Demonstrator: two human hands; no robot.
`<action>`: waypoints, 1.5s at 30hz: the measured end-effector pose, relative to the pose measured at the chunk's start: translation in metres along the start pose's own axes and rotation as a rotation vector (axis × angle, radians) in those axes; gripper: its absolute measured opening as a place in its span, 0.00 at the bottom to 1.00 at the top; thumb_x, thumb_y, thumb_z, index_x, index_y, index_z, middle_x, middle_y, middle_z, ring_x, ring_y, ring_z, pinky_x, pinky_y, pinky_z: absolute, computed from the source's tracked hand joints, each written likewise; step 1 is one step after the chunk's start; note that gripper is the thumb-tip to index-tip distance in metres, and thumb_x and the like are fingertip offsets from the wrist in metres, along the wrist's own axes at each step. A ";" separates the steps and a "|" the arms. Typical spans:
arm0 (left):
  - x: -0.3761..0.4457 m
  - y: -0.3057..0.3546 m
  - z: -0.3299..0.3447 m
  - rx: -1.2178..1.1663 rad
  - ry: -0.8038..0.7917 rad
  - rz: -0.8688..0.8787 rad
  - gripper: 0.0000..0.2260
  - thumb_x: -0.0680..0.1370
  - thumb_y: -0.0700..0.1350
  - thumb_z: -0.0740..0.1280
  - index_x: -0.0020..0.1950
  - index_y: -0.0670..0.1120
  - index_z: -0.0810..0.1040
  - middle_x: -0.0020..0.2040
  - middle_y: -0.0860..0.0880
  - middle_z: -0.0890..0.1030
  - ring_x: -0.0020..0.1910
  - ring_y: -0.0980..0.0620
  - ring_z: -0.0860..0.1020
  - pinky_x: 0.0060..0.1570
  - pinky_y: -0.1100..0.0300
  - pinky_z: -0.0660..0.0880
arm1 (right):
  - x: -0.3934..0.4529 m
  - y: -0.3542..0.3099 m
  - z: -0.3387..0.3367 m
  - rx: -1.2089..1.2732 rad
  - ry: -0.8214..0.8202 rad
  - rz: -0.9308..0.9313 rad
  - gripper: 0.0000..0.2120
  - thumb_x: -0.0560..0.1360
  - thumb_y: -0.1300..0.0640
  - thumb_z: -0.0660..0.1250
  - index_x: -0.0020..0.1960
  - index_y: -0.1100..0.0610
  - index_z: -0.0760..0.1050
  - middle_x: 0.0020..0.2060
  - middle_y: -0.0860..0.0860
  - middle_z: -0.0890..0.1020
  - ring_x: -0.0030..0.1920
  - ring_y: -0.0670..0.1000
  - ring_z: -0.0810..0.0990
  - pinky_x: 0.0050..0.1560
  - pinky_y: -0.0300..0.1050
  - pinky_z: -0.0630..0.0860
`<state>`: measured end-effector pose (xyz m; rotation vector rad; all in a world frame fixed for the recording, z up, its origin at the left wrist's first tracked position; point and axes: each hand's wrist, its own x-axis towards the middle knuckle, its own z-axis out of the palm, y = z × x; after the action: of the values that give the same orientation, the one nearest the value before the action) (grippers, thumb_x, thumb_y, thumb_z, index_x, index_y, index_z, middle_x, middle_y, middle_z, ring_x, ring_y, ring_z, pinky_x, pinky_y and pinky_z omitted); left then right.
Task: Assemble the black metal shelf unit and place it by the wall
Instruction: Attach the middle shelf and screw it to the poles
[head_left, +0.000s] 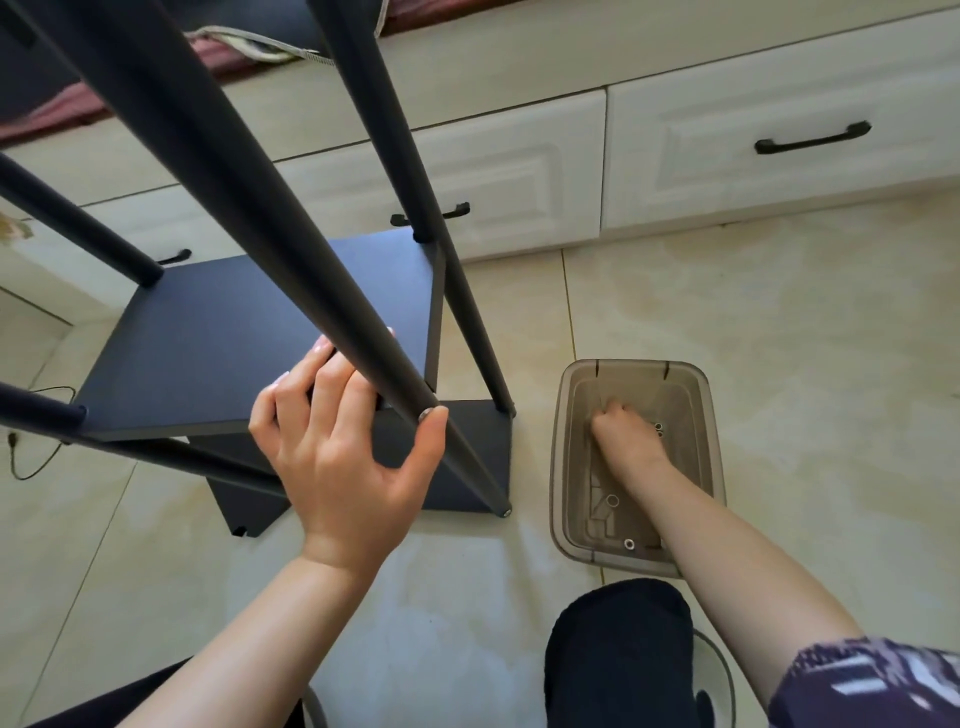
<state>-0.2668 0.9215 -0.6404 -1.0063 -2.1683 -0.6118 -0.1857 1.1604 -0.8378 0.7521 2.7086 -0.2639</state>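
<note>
The black metal shelf unit (249, 332) stands on the tiled floor in front of me, with flat shelves and round black posts rising toward the camera. My left hand (337, 441) wraps loosely around the nearest post (291, 260), thumb on its right side, fingers behind it. My right hand (623, 431) reaches down into a clear brownish plastic bin (566, 467) on the floor at the right, fingers curled at the bin's bottom; what they hold is hidden. Small silver washers (628, 544) lie in the bin.
White drawers with black handles (810, 137) run along the back under a window seat. A thin black cable (31, 457) lies on the floor at the left. My dark-clothed knee (623, 649) is below the bin.
</note>
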 end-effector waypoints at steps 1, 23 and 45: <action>0.000 0.000 0.000 0.001 0.001 0.001 0.19 0.82 0.60 0.60 0.64 0.49 0.75 0.60 0.47 0.82 0.65 0.41 0.75 0.65 0.49 0.61 | 0.000 0.000 0.000 0.007 0.000 -0.001 0.18 0.76 0.73 0.61 0.64 0.64 0.73 0.59 0.61 0.74 0.62 0.61 0.73 0.57 0.54 0.77; 0.013 0.006 -0.031 0.042 -0.324 -0.045 0.25 0.80 0.63 0.59 0.63 0.47 0.82 0.67 0.49 0.80 0.71 0.43 0.72 0.68 0.45 0.63 | -0.111 -0.042 -0.096 0.860 0.241 -0.086 0.08 0.80 0.59 0.67 0.58 0.56 0.79 0.48 0.48 0.84 0.47 0.42 0.83 0.52 0.35 0.79; 0.061 -0.015 -0.031 0.071 -0.900 0.044 0.37 0.77 0.72 0.49 0.79 0.60 0.37 0.80 0.56 0.37 0.78 0.38 0.31 0.69 0.25 0.37 | -0.088 -0.126 -0.123 1.416 -0.004 -0.093 0.16 0.78 0.45 0.56 0.58 0.54 0.71 0.46 0.49 0.85 0.53 0.48 0.83 0.61 0.52 0.78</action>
<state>-0.2967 0.9226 -0.5768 -1.4689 -2.8782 -0.0251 -0.2113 1.0447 -0.6813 0.8516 2.1774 -2.2535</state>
